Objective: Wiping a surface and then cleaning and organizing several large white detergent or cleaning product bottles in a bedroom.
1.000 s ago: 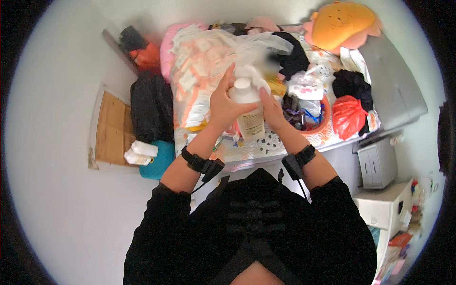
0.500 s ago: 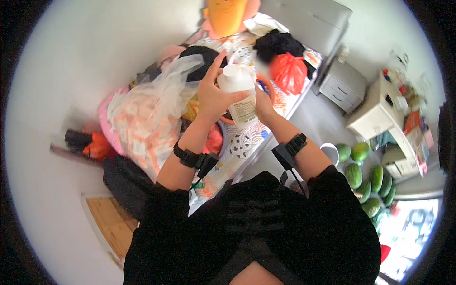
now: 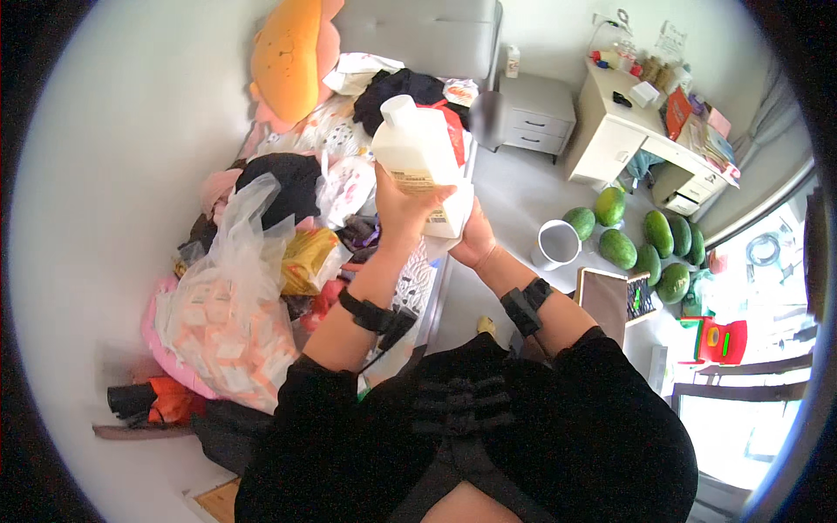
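A large white plastic bottle (image 3: 420, 150) with a white cap and a printed label is held up in front of me, tilted with its cap to the upper left. My left hand (image 3: 406, 209) is closed round its lower left side, the thumb lying across the label. At the lower right corner of the bottle, my right hand (image 3: 474, 239) grips it near the base; its fingers are partly hidden behind the bottle. Both forearms wear black straps with small devices. Behind the bottle is a red plastic bag (image 3: 453, 131), mostly covered by it.
The bed on the left bears a clear bag of orange-and-white packs (image 3: 231, 318), a yellow package (image 3: 309, 261), dark clothes (image 3: 279, 187) and an orange plush toy (image 3: 292, 65). Rightward are a grey nightstand (image 3: 536, 118), white desk (image 3: 610, 122), white bin (image 3: 556, 244) and several green melons (image 3: 617, 249).
My view has swung right, bringing more of the desk, melons and window side into sight. The bottle, still in both hands, has tilted further left, and my right hand now shows at its base.
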{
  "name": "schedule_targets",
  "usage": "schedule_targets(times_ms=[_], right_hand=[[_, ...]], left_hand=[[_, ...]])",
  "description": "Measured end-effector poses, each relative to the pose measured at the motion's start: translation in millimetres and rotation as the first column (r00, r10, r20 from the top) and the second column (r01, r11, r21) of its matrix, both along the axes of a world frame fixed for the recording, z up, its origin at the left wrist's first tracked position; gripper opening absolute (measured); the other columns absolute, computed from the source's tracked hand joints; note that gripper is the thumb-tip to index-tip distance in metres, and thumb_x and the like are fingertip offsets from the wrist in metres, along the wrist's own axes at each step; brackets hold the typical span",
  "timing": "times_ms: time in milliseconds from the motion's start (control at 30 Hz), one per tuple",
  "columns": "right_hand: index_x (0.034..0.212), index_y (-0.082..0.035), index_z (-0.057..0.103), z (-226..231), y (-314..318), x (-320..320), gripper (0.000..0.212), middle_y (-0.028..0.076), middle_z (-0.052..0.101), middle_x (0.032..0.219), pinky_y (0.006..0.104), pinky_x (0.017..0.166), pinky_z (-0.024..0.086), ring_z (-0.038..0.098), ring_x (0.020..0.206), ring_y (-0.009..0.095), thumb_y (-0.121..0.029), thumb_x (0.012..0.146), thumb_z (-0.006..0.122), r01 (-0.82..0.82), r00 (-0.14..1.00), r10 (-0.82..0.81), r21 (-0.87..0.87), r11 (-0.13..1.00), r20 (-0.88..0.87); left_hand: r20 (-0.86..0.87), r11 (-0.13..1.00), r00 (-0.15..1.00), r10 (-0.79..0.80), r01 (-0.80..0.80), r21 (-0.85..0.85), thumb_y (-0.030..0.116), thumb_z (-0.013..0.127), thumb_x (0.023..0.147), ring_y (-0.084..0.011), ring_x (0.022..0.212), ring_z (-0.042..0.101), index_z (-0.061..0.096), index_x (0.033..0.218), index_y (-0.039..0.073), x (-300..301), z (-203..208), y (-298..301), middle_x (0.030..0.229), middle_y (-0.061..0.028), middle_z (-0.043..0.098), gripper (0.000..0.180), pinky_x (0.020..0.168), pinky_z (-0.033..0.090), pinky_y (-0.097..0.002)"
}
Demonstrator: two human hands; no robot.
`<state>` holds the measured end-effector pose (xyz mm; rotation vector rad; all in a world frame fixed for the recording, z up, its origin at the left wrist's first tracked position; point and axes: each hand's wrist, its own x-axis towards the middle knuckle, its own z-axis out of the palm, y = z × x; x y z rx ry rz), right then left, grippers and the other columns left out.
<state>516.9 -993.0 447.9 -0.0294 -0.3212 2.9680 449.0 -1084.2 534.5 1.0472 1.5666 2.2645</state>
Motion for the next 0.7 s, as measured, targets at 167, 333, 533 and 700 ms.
schedule_targets(times_ms=[167, 333, 533, 700], right_hand=[[0.131, 0.002, 0.041, 27, 22, 33, 0.048, 0.015, 0.050, 0.127, 0.0374, 0.098, 0.042, 0.051, 0.114, 0.022, -0.036, 0.102, 0.037, 0.159, 0.877, -0.412, 0.661, 0.733, 0.247], [0.136, 0.001, 0.038, 83, 52, 45, 0.060, 0.012, 0.049, 0.126, 0.0346, 0.100, 0.037, 0.047, 0.117, 0.022, -0.041, 0.096, 0.051, 0.432, 0.816, -0.561, 0.793, 0.430, -0.140], [0.124, 0.001, 0.054, 126, 128, 55, 0.062, 0.012, 0.059, 0.120, 0.0350, 0.097, 0.041, 0.056, 0.109, 0.024, -0.035, 0.077, 0.072, 0.039, 0.986, -0.163, 0.891, 0.453, 0.039], [0.102, 0.003, 0.066, 143, 173, 37, 0.058, 0.015, 0.065, 0.105, 0.0308, 0.088, 0.045, 0.060, 0.099, 0.022, -0.032, 0.057, 0.075, -0.041, 0.959, 0.276, 0.936, 0.351, -0.062]], left_hand=[[-0.293, 0.962, 0.934, 0.204, -0.247, -0.119, 0.015, 0.082, 0.056, -0.0221, 0.090, 0.063, 0.044, 0.122, 0.003, 11, 4, 25, 0.102, -0.0114, 0.061, 0.077, 0.081, 0.050, -0.0338], [-0.372, 0.954, 0.923, 0.099, -0.194, -0.227, 0.018, 0.082, 0.058, -0.0234, 0.097, 0.061, 0.044, 0.122, 0.002, 20, -15, 40, 0.107, -0.0123, 0.061, 0.077, 0.085, 0.049, -0.0346], [0.002, 0.837, 0.863, -0.505, 0.490, -0.243, 0.020, 0.082, 0.059, -0.0179, 0.107, 0.055, 0.040, 0.133, 0.001, 0, -14, 59, 0.116, -0.0089, 0.057, 0.087, 0.093, 0.044, -0.0341], [0.281, 0.665, 0.696, -0.660, 0.716, -0.212, 0.020, 0.079, 0.057, -0.0175, 0.106, 0.055, 0.051, 0.124, -0.002, 9, -7, 83, 0.111, -0.0061, 0.060, 0.076, 0.094, 0.043, -0.0324]])
